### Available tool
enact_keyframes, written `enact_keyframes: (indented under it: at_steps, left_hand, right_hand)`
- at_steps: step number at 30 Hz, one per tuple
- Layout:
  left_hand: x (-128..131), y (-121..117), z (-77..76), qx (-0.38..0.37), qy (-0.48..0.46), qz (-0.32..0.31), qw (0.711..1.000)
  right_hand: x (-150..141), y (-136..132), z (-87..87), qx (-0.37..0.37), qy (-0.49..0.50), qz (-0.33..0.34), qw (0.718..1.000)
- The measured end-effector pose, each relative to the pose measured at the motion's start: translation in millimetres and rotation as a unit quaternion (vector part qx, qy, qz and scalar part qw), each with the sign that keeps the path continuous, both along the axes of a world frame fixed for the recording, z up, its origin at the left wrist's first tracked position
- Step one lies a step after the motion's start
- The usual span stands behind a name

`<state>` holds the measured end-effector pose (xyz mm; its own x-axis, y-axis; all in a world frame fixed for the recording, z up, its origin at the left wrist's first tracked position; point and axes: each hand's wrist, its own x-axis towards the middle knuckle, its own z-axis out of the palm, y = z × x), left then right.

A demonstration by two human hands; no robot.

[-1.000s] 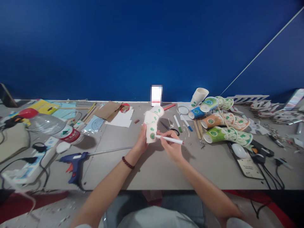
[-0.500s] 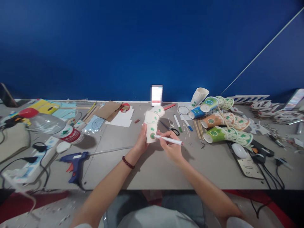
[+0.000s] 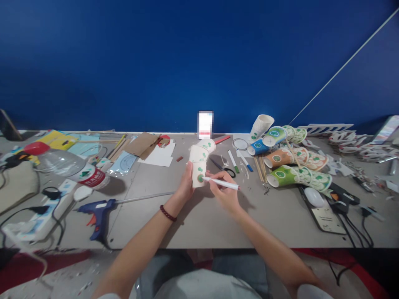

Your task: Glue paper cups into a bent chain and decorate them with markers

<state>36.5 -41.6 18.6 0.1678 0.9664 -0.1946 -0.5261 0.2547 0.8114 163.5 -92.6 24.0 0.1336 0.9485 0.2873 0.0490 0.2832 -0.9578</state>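
Note:
My left hand (image 3: 186,182) is closed around the lower left side of a bent chain of joined white paper cups (image 3: 198,160) printed with green leaves. The chain curves to the right at its far end. Between the fingers of my right hand (image 3: 225,192) is a white marker (image 3: 223,183) with a reddish end. Its tip points left and meets, or nearly meets, a round green mark on the nearest cup. Behind the right hand lie dark-handled scissors (image 3: 230,172), partly hidden. A green-capped marker (image 3: 233,161) and a blue-capped marker (image 3: 245,161) lie beyond.
At left are a plastic bottle (image 3: 75,167), a blue hot glue gun (image 3: 101,214), a power strip (image 3: 51,214) and cardboard (image 3: 141,145). On the right lie coloured cup chains (image 3: 282,176), a cup stack (image 3: 261,126), wooden sticks (image 3: 259,169) and a black glue gun (image 3: 343,197).
Almost nothing differs. Both hands keep their hold, and the marker tip stays at the green mark on the cup.

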Motion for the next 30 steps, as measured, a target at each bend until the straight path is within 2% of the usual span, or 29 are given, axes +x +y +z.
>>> enact_keyframes:
  at_steps: [8, 20, 30]
  left_hand:
    - [-1.3, 1.6, -3.1, 0.017, -0.004, 0.001, 1.0]
    - [-1.0, 3.2, -5.9, 0.001, -0.006, 0.007, 1.0]
    - [1.1, 1.7, -0.6, 0.002, -0.003, 0.017, 1.0]
  right_hand:
    - [0.8, 1.7, -2.1, 0.001, 0.014, 0.008, 1.0]
    - [1.2, -0.1, 0.2, 0.008, 0.006, 0.015, 1.0]
    - [0.8, -0.3, -1.0, 0.008, 0.0, 0.012, 1.0]
